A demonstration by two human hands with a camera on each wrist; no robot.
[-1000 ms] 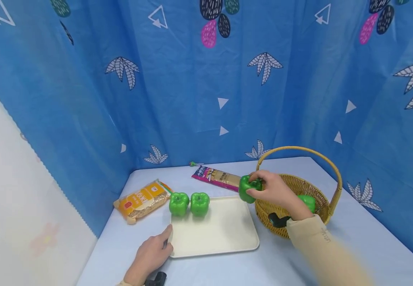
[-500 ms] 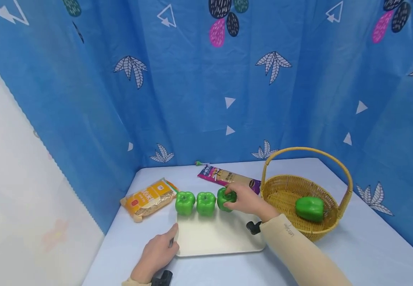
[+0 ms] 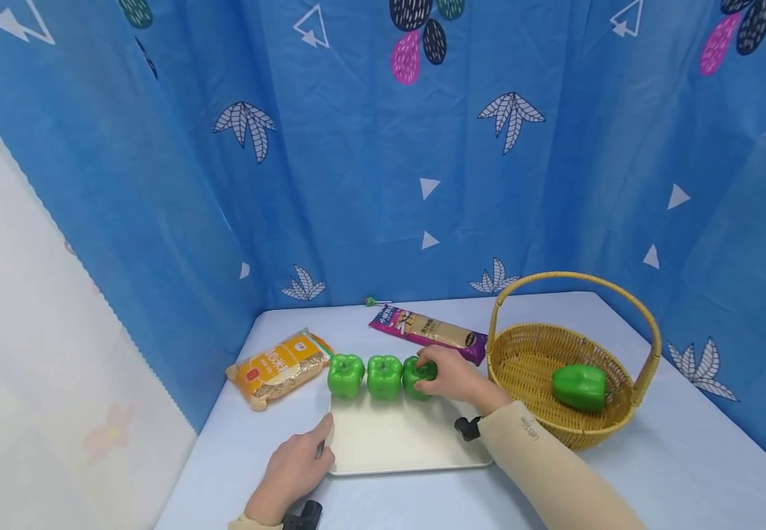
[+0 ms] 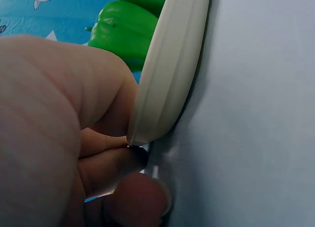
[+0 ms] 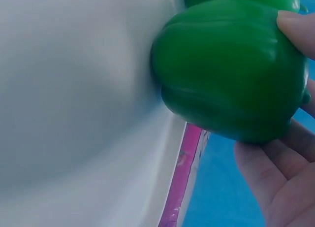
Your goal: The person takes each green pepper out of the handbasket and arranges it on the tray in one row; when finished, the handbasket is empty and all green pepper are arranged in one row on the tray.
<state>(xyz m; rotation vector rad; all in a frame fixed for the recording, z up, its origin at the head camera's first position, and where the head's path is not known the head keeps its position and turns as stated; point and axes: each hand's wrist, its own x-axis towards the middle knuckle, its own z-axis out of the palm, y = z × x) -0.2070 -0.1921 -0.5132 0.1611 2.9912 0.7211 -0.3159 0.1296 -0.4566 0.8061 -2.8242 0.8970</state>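
Three green bell peppers stand in a row along the far side of a cream tray [image 3: 409, 449]. My right hand [image 3: 456, 377] grips the rightmost bell pepper [image 5: 231, 69] from above, fingers and thumb around its stem end; its other end meets the tray in the right wrist view. Beside it are the middle bell pepper [image 3: 384, 377] and the left bell pepper [image 3: 346, 376]. My left hand [image 3: 295, 464] holds the tray's left rim [image 4: 167, 64]; the thumb lies against the rim, the other fingers bend close by.
Right of the tray stands a wicker basket [image 3: 522, 383] with a tall handle, one bell pepper [image 3: 579, 387] lying in it. Behind the tray is a purple packet [image 3: 432, 333]; a yellow bag of grain [image 3: 280, 368] lies left. A small green-headed item [image 3: 373, 301] is near the curtain.
My right hand has carried the bell pepper left from beside the basket to the tray, beside the other two. The left hand has stayed at the tray's edge.
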